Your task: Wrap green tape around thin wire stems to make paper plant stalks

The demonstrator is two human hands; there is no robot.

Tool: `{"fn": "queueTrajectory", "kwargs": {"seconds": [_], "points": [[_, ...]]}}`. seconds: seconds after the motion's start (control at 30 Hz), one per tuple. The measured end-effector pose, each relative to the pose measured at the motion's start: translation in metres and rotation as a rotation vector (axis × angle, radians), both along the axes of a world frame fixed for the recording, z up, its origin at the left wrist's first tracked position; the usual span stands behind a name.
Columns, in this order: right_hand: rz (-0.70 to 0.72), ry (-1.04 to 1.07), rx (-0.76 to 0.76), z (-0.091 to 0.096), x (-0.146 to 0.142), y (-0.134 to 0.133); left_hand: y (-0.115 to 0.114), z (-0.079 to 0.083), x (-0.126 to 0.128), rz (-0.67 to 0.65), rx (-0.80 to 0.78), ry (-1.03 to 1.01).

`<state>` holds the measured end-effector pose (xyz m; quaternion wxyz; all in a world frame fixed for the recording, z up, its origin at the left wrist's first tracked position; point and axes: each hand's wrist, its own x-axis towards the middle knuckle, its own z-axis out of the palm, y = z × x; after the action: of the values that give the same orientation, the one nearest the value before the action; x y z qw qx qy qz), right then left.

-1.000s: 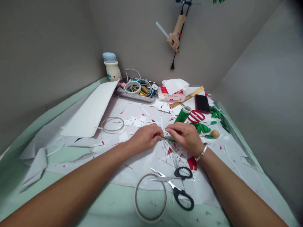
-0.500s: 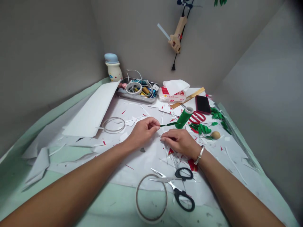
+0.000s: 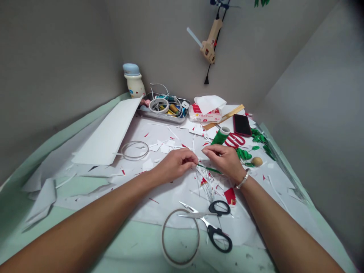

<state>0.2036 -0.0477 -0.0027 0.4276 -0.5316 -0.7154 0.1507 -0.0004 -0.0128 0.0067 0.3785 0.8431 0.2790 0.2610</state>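
Observation:
My left hand (image 3: 176,165) pinches a thin green-wrapped wire stem (image 3: 209,168) between thumb and fingers, and the stem runs out to the right, under my right hand. My right hand (image 3: 224,159), with a silver bangle (image 3: 242,181) on its wrist, is raised close to the left, its fingertips curled near the stem. Just beyond it stands a roll of green floral tape (image 3: 220,136). Several bare thin wires (image 3: 206,182) lie on the paper below both hands.
Black-handled scissors (image 3: 209,223) and a tape ring (image 3: 180,237) lie near me. Farther off are green leaves (image 3: 243,154), red-handled scissors (image 3: 234,140), a phone (image 3: 242,125), tissues (image 3: 206,110), a metal tray (image 3: 162,110) and a white board (image 3: 108,131). Paper scraps litter the table.
My right hand has lifted off the paper and moved up beside the left. The green tape roll no longer sits at the end of the green strip, and the stem now slants down to the right.

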Motion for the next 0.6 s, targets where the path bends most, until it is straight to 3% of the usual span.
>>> {"fn": "queueTrajectory", "kwargs": {"seconds": [0.17, 0.37, 0.47, 0.6], "points": [[0.141, -0.155, -0.068, -0.007, -0.006, -0.002, 0.003, 0.003, -0.001, 0.139, -0.181, -0.107], [0.292, -0.358, 0.009, -0.001, -0.022, -0.013, 0.009, -0.007, -0.002, 0.352, -0.020, -0.032], [0.262, -0.378, 0.111, 0.004, -0.022, -0.016, 0.009, -0.011, -0.002, 0.325, 0.105, 0.069], [0.125, -0.233, 0.150, 0.009, -0.015, -0.013, 0.003, -0.009, -0.001, 0.167, 0.198, 0.130]]}}
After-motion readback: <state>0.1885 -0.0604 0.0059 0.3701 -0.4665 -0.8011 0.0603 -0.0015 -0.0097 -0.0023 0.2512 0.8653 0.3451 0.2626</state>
